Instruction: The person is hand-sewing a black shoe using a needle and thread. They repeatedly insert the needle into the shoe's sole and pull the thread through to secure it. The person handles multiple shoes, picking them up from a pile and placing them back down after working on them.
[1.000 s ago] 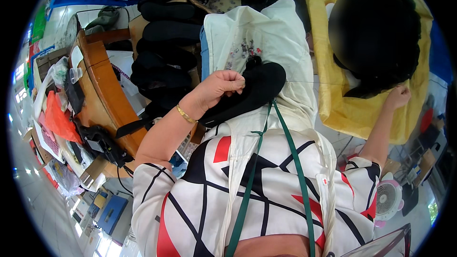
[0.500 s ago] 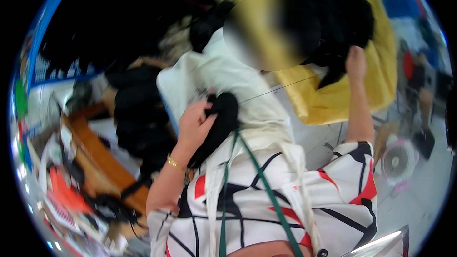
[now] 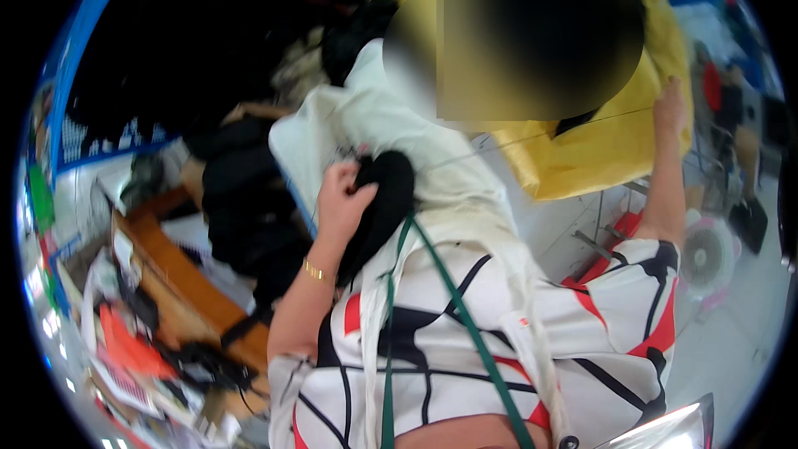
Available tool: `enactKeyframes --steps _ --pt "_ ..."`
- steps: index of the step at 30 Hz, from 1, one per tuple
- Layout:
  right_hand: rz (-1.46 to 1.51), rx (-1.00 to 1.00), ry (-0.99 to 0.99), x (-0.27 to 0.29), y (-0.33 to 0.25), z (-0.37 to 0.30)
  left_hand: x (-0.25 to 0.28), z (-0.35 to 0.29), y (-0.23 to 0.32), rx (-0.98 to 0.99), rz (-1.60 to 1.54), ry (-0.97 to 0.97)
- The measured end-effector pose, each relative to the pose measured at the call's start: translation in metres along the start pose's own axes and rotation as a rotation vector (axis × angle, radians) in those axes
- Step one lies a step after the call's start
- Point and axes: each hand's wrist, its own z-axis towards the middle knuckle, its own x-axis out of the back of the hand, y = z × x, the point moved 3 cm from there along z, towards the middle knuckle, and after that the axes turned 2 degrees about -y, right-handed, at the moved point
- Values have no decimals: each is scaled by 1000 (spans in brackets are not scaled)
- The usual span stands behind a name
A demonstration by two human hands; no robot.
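Observation:
My left hand [image 3: 342, 198] is closed on a folded black cloth [image 3: 391, 181], which rests over the white cloth on my lap. A thin dark thread [image 3: 573, 120] runs taut from this cloth across to the right. At its far end, my right hand [image 3: 670, 105] is stretched out with the fingers closed in what looks like a pinch on the thread. Whether a needle is there is too small to tell. White fabric [image 3: 453, 162] spreads beneath the left hand and forms part of what I wear.
A large yellow sack [image 3: 553, 170] lies ahead on the right, partly hidden by a blurred patch. Dark cloth is piled at the left beside a wooden piece of furniture [image 3: 187, 258]. A white and pink fan [image 3: 700, 256] stands on the floor at the right.
My right hand has moved outward to the right, drawing the thread out longer. My left hand still grips the black cloth in nearly the same place.

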Motion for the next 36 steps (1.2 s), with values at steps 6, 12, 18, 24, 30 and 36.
enactKeyframes --steps 6,12,18,24,30,36 --pt "1078 764 -266 49 -196 -170 1 6 -3 54 -285 -139" --pt "1023 1354 -587 88 -284 -297 9 4 6 6 -237 -157" --pt "1187 1413 -469 128 -280 -337 17 -21 68 -72 399 -73" --pt "1251 1503 -566 152 -290 -352 -2 -22 47 252 -306 -271" --pt "1214 1295 -512 126 -304 -349 11 -29 30 464 -669 -403" --pt "979 1390 -329 128 -321 -357 12 -37 53 -156 126 -191"
